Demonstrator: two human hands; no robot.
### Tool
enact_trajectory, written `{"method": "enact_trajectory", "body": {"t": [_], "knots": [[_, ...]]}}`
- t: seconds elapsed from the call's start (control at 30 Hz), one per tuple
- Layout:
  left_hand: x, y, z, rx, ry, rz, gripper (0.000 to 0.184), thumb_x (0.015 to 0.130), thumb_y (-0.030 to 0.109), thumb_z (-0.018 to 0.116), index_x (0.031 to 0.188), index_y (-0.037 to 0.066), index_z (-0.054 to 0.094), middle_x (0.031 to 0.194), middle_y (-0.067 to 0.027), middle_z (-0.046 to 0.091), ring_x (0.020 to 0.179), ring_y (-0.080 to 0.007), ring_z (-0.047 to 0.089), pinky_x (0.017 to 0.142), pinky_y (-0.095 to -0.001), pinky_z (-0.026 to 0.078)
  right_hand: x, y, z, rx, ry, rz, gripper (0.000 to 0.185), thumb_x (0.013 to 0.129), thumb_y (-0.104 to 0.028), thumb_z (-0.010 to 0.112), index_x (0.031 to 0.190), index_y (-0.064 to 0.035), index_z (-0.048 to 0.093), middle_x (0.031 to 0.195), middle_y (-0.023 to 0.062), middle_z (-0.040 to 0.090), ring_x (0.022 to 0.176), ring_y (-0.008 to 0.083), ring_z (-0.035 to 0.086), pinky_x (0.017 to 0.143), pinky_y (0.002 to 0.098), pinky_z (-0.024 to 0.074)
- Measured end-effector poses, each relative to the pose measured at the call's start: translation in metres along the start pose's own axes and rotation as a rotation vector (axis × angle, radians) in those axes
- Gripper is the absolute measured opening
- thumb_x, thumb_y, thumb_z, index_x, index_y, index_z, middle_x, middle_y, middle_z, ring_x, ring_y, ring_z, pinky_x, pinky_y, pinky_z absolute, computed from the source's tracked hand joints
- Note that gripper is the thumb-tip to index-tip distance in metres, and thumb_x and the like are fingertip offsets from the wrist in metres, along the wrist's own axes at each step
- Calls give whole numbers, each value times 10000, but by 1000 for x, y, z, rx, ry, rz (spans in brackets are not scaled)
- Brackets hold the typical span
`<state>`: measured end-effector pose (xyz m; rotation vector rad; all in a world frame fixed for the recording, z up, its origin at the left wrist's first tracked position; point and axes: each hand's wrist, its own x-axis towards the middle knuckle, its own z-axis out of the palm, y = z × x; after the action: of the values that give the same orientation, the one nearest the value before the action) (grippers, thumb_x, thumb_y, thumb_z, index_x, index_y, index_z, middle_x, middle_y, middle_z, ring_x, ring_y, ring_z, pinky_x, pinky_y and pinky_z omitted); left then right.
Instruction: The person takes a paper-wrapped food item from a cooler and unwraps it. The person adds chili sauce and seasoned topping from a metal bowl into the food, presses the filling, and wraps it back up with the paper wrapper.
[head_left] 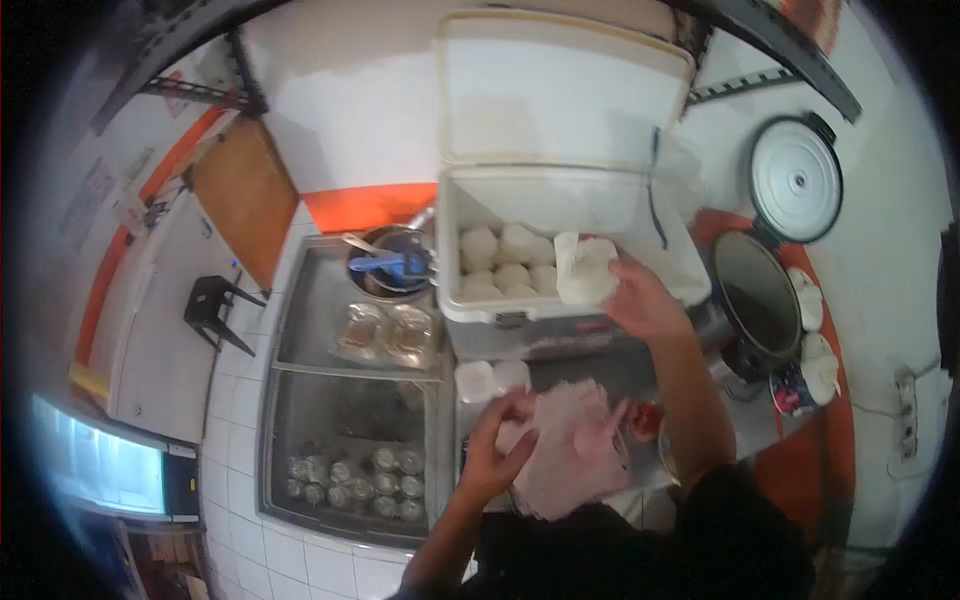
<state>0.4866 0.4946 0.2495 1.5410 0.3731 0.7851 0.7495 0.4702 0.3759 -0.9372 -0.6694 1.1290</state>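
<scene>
Right hand (638,298) holding white lump (582,272). Left hand (497,448) at pink sheets (570,450), cannot tell grip. Cooler's (470,312) pink marking (595,325) blurred.

A small food shop or snack stall is shown here, by every sign! Drinks cans or bottles (355,485), too small to be told apart, are grouped under the glass of a chest cooler (310,400); clear food boxes (385,333) are set on top, near a pan (385,268) with utensils tucked in. Over at the far left, a lit fridge (100,460) is spotted! Now the big cool box (470,335): it is propped wide open, and white rounded bundles (500,260) are packed inside in numbers. On the right, a large cooker (745,357) is stationed, its lid (797,180) raised, and pink sheets (575,440) are spread close by.
</scene>
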Motion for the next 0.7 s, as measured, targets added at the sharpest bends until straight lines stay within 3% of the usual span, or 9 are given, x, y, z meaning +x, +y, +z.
{"method": "enact_trajectory", "body": {"t": [0.1,0.13,0.23,0.3,0.33,0.4,0.53,0.6,0.7], "knots": [[40,46,61,174,-58,285,804,770,86,721,1428,21,263,1411,-172,372,1228,-260,452,1021,-375,366,-82,23,-25,54,42,19,501,893,-263,570,1325,-50,430,1268,120,508,1175,257,518,1001,397,426],[43,40,83,164,-88,261,804,770,86,721,1428,21,263,1411,-172,372,1228,-260,452,1021,-375,366,-108,32,-35,76,60,76,493,903,-272,566,1324,-52,432,1276,124,498,1173,252,519,996,396,432],[31,2,146,-170,-224,133,814,810,128,692,1441,31,189,1411,-175,352,1280,-275,391,1063,-391,318,-181,49,-49,102,313,255,580,877,-292,617,1358,-52,397,1259,98,514,1113,228,543,983,368,423],[5,-19,176,-571,-415,-373,759,858,170,643,1430,34,164,1382,-165,368,1293,-275,376,1070,-393,307,-219,65,-81,-39,376,335,598,860,-288,643,1354,-51,402,1235,99,524,1093,219,544,961,360,429],[-15,-30,195,-574,-439,-409,759,858,170,643,1430,34,164,1382,-165,368,1293,-275,376,1070,-393,307,-242,73,-99,-191,410,421,617,843,-285,669,1349,-49,408,1211,99,534,1072,211,545,940,351,435],[-53,-54,232,-542,-381,-661,677,893,204,605,1408,51,193,1347,-140,385,1276,-251,386,1061,-383,317,-287,75,-132,-162,423,445,608,832,-269,685,1331,-43,422,1188,100,542,1068,211,543,933,343,432],[-98,-91,296,-317,-539,-608,627,866,251,650,1354,67,302,1258,-139,446,1166,-240,465,979,-374,394,-366,97,-190,-37,468,426,557,809,-226,710,1258,-12,461,1126,96,565,1031,211,558,912,338,441],[-100,-103,317,16,-676,-472,556,824,285,705,1245,34,441,1177,-143,493,1091,-233,504,911,-379,430,-399,110,-222,86,414,411,546,815,-211,704,1255,-10,451,1126,96,568,1030,221,567,922,354,447],[-92,-98,348,158,-705,-576,514,786,311,745,1140,9,527,1071,-136,538,1014,-222,535,864,-370,443,-420,103,-244,310,534,349,472,827,-172,684,1208,16,478,1118,114,585,1024,209,579,907,338,457]]}}
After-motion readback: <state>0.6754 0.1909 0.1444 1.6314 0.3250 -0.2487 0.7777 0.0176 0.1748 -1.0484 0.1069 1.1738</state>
